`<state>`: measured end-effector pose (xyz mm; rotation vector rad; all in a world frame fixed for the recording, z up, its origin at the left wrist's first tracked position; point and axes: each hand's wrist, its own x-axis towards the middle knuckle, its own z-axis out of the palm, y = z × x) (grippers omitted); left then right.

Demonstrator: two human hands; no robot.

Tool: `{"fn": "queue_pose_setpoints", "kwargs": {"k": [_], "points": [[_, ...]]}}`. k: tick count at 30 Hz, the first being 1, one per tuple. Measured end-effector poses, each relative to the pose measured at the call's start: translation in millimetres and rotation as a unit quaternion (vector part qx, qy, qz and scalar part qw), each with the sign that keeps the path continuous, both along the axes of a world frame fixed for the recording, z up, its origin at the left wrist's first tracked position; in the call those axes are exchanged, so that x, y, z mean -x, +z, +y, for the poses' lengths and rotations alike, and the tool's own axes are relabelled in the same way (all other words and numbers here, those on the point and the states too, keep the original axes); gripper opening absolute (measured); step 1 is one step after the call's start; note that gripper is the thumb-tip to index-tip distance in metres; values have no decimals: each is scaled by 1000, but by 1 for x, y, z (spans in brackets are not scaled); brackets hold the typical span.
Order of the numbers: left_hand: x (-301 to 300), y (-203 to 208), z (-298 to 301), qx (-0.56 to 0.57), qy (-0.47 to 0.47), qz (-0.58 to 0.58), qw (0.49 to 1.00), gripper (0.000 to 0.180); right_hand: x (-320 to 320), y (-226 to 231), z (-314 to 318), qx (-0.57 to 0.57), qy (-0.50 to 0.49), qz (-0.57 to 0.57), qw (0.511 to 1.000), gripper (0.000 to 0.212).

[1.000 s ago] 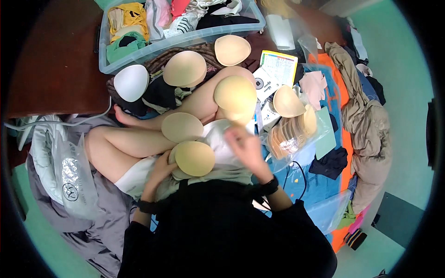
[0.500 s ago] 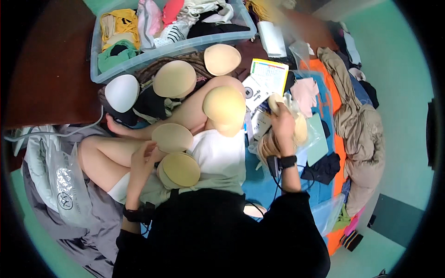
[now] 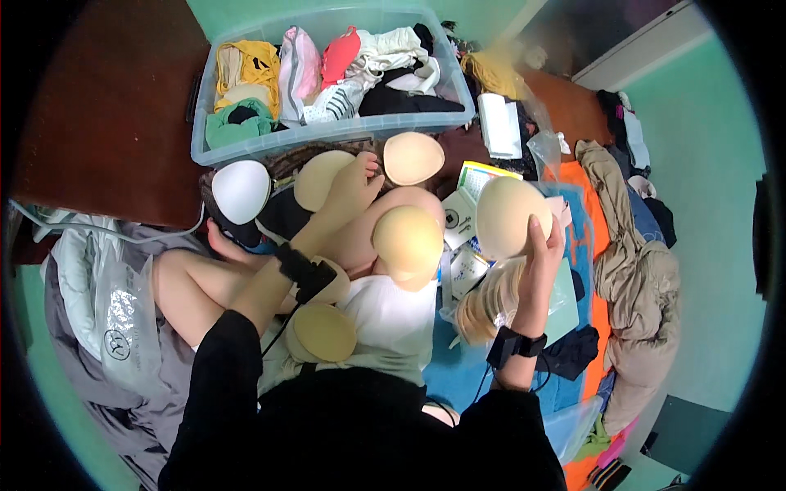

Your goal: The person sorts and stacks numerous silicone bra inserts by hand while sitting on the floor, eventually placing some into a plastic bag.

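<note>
I sit cross-legged among round foam cups. My left hand [image 3: 356, 180] reaches forward, its fingers curled over the right edge of a beige foam cup [image 3: 315, 180] lying past my knees. Held up at the right, my right hand [image 3: 544, 254] grips another beige foam cup [image 3: 503, 217] from below. A third beige cup [image 3: 407, 243] rests on my knee and one more [image 3: 323, 331] lies in my lap. A white cup [image 3: 240, 190] and a beige cup [image 3: 412, 157] lie near the bin. A stack of cups in a plastic bag [image 3: 490, 301] sits under my right hand.
A clear plastic bin [image 3: 327, 135] full of folded clothes stands ahead. Papers and small packets [image 3: 463, 221] lie between my knee and right hand. Loose garments [image 3: 634, 270] pile up on the right, and a grey cloth with a plastic bag [image 3: 115, 319] lies on the left.
My left hand left the lap cup and stretched forward to the far beige cup. My right hand went to the stack at the right and lifted one beige cup.
</note>
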<state>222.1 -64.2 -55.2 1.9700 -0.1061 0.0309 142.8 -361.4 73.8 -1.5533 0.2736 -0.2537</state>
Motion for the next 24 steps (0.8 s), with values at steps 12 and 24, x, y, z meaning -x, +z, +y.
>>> {"fn": "queue_pose_setpoints", "kwargs": {"k": [12,24], "points": [[-45,-32,-40,-100,71,-24,992,26,13,-8,2,-66,5,-16,998,46],[70,112,-59,205,26,100,973,22,5,27,101,412,-17,-217,885,38]]}}
